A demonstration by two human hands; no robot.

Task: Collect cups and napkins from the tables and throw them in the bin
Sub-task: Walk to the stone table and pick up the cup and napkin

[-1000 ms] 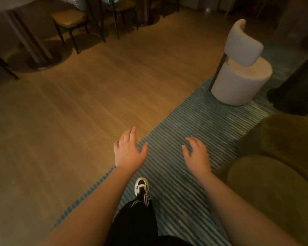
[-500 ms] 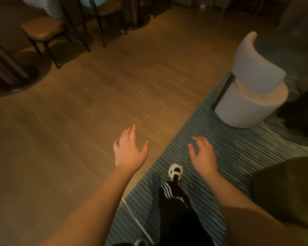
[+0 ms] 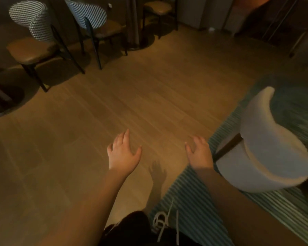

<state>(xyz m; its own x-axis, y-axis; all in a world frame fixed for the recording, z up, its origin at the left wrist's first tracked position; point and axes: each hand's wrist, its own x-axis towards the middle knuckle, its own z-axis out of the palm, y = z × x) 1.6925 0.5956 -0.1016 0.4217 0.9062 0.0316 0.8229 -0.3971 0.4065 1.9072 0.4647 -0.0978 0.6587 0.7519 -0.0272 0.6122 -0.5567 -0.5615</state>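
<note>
Currently both hands empty, palms down, above wood floor. L hand: fingers spread, thumb out, holding nothing. R hand: fingers loosely curled, slack, holding nothing; just beside white round upholstered chair, which stands on striped blue-green rug. No cups, napkins or bin in view, so position rel. to either grip cannot be told. Two houndstooth-back chairs w/ brown seats far upper left, well apart from hands. White-laced shoe at rug edge, bottom centre.
</note>
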